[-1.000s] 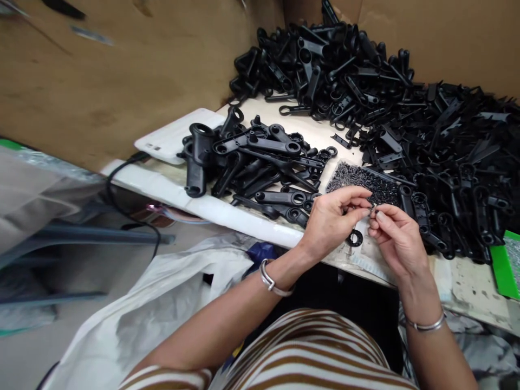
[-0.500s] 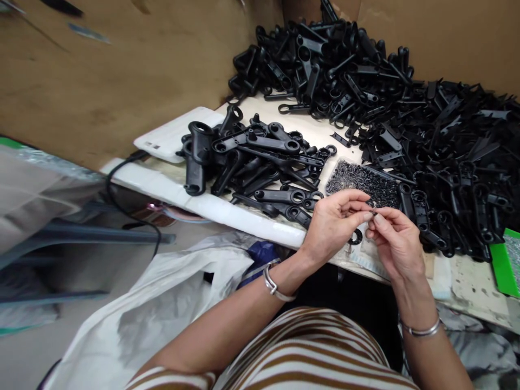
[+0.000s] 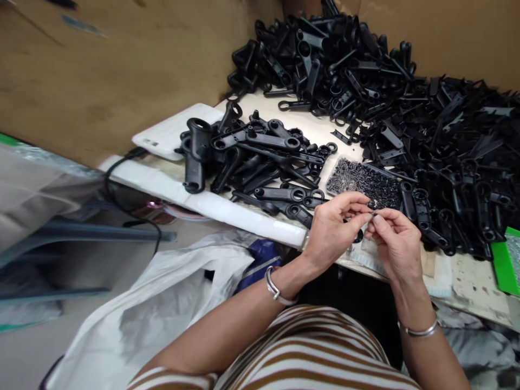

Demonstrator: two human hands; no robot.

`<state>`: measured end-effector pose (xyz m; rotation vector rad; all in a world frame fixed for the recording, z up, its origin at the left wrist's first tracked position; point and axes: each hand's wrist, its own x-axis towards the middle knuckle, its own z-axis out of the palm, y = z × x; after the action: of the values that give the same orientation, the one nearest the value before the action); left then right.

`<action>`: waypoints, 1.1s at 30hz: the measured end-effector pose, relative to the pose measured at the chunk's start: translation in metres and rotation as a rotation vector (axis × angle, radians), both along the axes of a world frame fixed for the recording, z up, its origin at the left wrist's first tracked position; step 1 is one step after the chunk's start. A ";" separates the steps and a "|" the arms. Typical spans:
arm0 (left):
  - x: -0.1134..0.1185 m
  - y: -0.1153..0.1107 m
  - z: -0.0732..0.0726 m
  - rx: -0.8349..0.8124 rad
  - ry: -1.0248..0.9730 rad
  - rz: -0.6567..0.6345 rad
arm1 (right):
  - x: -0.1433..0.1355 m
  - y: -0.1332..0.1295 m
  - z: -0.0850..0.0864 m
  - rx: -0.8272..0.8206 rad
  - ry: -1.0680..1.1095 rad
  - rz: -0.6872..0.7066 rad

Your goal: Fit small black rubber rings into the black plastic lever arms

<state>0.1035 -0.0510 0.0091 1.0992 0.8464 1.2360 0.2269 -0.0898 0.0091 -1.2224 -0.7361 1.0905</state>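
My left hand [image 3: 333, 227] and my right hand [image 3: 396, 244] meet fingertip to fingertip over the table's front edge. Both are closed in a pinch around a tiny dark piece [image 3: 373, 213], mostly hidden by the thumbs and too small to name. Just behind the fingers lies a shallow clear tray [image 3: 330, 184] full of small black parts [image 3: 365, 181]. A black ring end [image 3: 358, 236] shows partly behind my left hand. To the left, several black plastic arms with ringed ends [image 3: 272, 142] lie heaped together.
A large pile of black arms [image 3: 312, 76] fills the back, with thin black strips [image 3: 455, 119] at the right. A white flat device [image 3: 174, 130] with a cable [image 3: 109, 181] sits left. A white bag [image 3: 162, 303] hangs below the padded edge [image 3: 244, 216]. A green box [image 3: 504, 265] stands right.
My hands stay together in the same pinch, with only slight finger movement. The whole view has shifted a little; the piles and tray look the same.
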 end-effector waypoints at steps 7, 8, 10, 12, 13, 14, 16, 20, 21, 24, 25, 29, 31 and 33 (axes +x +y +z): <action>0.001 -0.001 0.000 0.024 0.039 -0.031 | 0.003 0.000 -0.002 -0.044 0.132 0.080; 0.001 -0.001 0.000 0.038 0.055 -0.033 | 0.004 -0.001 -0.003 -0.040 0.112 0.073; 0.000 0.000 -0.001 0.080 0.100 -0.027 | 0.005 -0.002 -0.004 -0.021 0.044 0.048; -0.002 -0.001 -0.002 0.140 0.160 -0.017 | 0.006 -0.004 -0.005 -0.003 -0.063 0.022; -0.003 -0.001 -0.002 0.175 0.192 -0.011 | 0.007 -0.005 -0.006 0.005 -0.121 0.014; -0.003 -0.001 -0.002 0.210 0.225 -0.008 | 0.008 -0.006 -0.006 0.012 -0.175 0.011; -0.004 -0.001 -0.001 0.277 0.288 -0.004 | 0.010 -0.007 -0.006 0.025 -0.256 0.014; -0.006 -0.002 0.001 0.386 0.380 0.006 | 0.015 -0.008 -0.006 0.030 -0.336 0.029; -0.006 -0.002 0.001 0.406 0.392 0.009 | 0.016 -0.008 -0.006 0.027 -0.338 0.038; -0.006 -0.002 0.001 0.430 0.396 0.000 | 0.018 -0.009 -0.005 0.022 -0.285 0.076; -0.005 -0.002 0.002 0.424 0.394 -0.005 | 0.018 -0.009 -0.005 0.019 -0.262 0.087; -0.005 -0.003 0.003 0.393 0.388 -0.024 | 0.018 -0.009 -0.005 0.003 -0.232 0.093; -0.004 -0.003 0.003 0.391 0.387 -0.031 | 0.018 -0.009 -0.005 -0.005 -0.265 0.077; -0.004 -0.004 0.004 0.385 0.386 -0.033 | 0.018 -0.010 -0.006 -0.005 -0.303 0.069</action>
<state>0.0993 -0.0545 0.0128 1.6944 0.8906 1.2064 0.2453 -0.1001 0.0033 -1.3922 -1.0125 0.9729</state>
